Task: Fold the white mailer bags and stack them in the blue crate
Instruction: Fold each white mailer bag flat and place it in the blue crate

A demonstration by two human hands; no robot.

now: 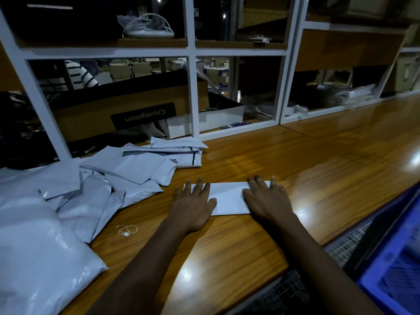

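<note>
— Both forearms reach in from six o'clock across the wooden table point(318, 167). See where they end?

— On a single white mailer bag point(229, 196), which lies flat near the middle of the table. The left hand point(193, 205) lies palm down on its nine o'clock end, fingers straight and spread, gripping nothing.

— And the right hand point(266, 201)?

— Much the same. It is flat on the three o'clock end with fingers stretched out, pressing and clutching nothing. The bag shows as a long narrow strip between the two hands.

— Where is the blue crate point(391, 280)?

— Down at four o'clock from the hands, past the table edge and lower than the tabletop, with wire mesh point(345, 244) beside it. It is too blurred to tell what is inside.

— The other bags?

— A loose heap point(127, 173) at nine to ten o'clock, overlapping and creased. A tidier bundle point(181, 153) sits at eleven o'clock, close to the white shelf frame point(192, 87). A big puffy white bag point(34, 246) fills the corner at eight o'clock, and a string loop with a small tag point(127, 230) lies on the wood between it and the left forearm.

— Behind the frame?

— A cardboard box point(127, 110) printed Crompton, lettering upside down, at eleven o'clock
</note>
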